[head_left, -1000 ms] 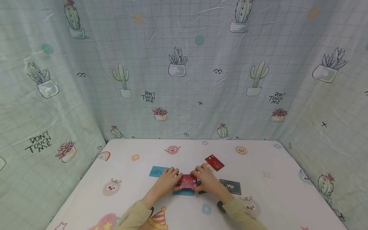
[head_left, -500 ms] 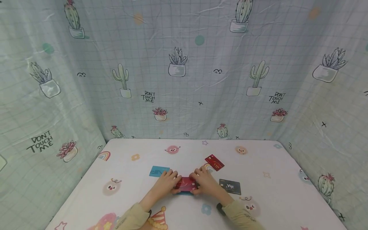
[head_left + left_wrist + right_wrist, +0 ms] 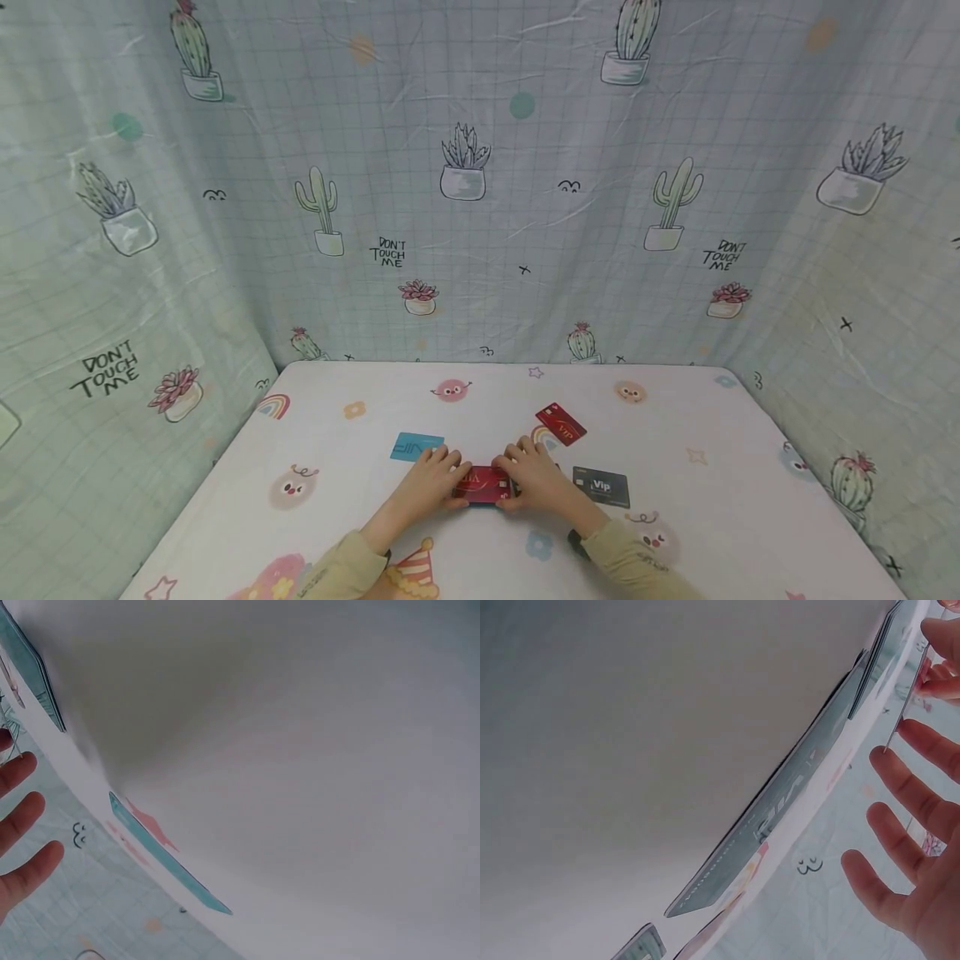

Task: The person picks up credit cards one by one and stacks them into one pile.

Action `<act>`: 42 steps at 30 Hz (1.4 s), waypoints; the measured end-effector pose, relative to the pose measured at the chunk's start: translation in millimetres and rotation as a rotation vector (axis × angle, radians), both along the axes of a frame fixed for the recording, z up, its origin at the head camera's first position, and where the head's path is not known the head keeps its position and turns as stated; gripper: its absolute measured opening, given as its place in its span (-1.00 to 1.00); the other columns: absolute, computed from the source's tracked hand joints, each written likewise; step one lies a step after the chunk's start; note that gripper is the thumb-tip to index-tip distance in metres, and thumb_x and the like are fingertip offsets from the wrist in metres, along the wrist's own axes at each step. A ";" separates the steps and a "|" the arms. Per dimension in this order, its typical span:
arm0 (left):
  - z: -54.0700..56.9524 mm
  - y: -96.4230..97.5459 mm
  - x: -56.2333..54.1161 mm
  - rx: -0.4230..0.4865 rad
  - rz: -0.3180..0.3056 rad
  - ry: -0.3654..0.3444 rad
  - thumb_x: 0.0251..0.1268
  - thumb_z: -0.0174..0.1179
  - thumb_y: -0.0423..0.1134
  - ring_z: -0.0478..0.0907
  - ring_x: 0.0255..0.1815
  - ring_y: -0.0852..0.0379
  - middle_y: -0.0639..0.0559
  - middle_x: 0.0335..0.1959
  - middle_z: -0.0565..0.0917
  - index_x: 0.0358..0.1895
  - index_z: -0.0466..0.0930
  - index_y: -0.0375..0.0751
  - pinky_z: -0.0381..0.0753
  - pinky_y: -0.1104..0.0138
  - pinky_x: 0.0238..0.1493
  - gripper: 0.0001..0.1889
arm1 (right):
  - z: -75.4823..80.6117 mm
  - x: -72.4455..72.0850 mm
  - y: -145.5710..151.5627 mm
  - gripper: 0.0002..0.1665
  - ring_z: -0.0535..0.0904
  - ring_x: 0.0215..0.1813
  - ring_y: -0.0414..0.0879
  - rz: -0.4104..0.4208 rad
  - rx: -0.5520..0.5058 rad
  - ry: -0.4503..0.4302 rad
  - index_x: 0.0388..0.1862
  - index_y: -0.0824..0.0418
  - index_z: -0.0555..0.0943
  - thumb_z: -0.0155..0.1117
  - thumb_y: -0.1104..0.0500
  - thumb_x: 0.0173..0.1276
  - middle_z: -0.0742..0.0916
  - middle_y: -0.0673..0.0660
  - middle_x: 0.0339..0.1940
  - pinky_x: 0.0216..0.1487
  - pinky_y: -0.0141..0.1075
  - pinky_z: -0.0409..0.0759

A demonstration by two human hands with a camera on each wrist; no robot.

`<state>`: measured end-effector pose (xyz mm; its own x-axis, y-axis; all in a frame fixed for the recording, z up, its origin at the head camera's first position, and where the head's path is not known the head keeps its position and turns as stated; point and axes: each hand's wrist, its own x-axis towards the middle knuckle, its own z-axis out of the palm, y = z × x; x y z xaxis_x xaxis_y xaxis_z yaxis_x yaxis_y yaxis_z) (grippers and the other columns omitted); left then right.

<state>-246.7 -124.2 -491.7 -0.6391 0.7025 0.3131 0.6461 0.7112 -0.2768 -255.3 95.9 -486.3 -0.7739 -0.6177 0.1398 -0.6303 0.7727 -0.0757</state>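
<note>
While two hands (image 3: 433, 478) (image 3: 534, 480) hold red card (image 3: 483, 485), second red card (image 3: 561, 424) lies beyond.

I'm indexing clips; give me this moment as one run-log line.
left hand, right hand: both pinch red card | held above card stack | on table: blue card, second red card, dark Vip card

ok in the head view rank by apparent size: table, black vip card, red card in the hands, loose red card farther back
1. Table
2. Black Vip card and held red card: too alike to rank, both partly covered
3. Loose red card, though it lies farther away
</note>
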 end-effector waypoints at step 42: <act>-10.7 -9.1 -1.9 -0.001 -0.080 0.038 -0.05 0.15 0.26 0.30 -0.30 0.19 0.14 -0.32 0.53 -0.15 0.53 -0.04 0.31 0.32 -0.33 -0.50 | -4.8 -2.2 4.9 -0.42 0.26 -0.14 -0.21 0.062 0.030 -0.044 -0.02 -0.08 0.51 0.31 -0.23 -0.04 0.59 -0.13 -0.19 -0.08 -0.20 0.30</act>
